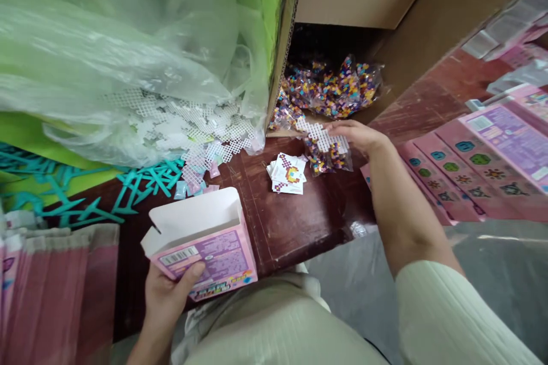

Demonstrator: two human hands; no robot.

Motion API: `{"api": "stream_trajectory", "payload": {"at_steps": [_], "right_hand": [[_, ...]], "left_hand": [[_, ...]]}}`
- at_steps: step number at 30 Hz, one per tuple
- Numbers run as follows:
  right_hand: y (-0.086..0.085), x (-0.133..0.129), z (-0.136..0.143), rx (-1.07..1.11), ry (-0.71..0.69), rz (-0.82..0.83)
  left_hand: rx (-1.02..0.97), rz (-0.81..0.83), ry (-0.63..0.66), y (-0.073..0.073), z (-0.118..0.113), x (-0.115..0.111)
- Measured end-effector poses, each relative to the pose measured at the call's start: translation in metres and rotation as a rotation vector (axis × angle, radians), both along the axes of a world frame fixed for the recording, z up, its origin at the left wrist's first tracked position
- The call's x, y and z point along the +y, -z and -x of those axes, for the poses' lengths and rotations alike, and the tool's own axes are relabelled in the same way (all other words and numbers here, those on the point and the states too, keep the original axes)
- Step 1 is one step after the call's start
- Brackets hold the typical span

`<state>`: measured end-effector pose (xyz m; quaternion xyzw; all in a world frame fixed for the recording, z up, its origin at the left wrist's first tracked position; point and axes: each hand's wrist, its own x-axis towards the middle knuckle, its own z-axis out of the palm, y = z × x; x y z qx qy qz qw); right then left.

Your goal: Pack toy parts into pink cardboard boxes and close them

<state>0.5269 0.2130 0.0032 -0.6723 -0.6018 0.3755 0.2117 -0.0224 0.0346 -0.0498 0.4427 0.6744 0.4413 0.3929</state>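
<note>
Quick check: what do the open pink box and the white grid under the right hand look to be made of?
Pink box: apparently thin printed cardboard, slightly glossy outside, plain white inside, with creased flaps. White grid: probably rigid moulded plastic, an openwork lattice, lying on a clear film bag of beads.

- Open box at 7 o'clock on the worktop.
- Card stack at centre.
- Bead bag just right of it.
- Carton at 1 o'clock, bead bags inside.

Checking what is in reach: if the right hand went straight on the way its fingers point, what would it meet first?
The right hand already touches the white pegboard on a bead bag; beyond lies the cardboard box edge, though depth is unclear.
</note>
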Motion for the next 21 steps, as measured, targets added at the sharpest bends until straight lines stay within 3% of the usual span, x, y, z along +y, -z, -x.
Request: {"api": "stream_trajectory", "payload": {"at_steps": [2, 6, 9, 11, 15, 18, 21], "right_hand": [[0.009, 0.02, 0.005, -0.017, 0.037, 0.06], [0.024, 0.043, 0.019, -0.093, -0.018, 0.103], [0.013, 0.038, 0.03, -0.121, 0.006, 0.006], [-0.004, 0.024, 0.036, -0.124, 0.03, -0.114], [-0.037, -0.017, 0.059, -0.078, 0.061, -0.375], [-0.048, -0.055, 0.101, 0.114, 0.035, -0.463], [-0.051, -0.087, 0.151, 0.435, -0.087, -0.402]], "left_hand": [[-0.05, 0.053, -0.004, 0.0, -0.001, -0.003], [-0.064, 0.092, 0.034, -0.001, -0.006, -0.008], [-0.023, 0.113, 0.137, 0.001, -0.007, -0.001], [0.085, 0.067, 0.153, 0.003, -0.007, 0.01], [0.326, -0.297, 0.075, -0.009, -0.029, 0.036], [0.068, -0.356, 0.283, -0.031, -0.076, 0.048], [-0.294, -0.306, 0.553, -0.05, -0.126, 0.057]]}}
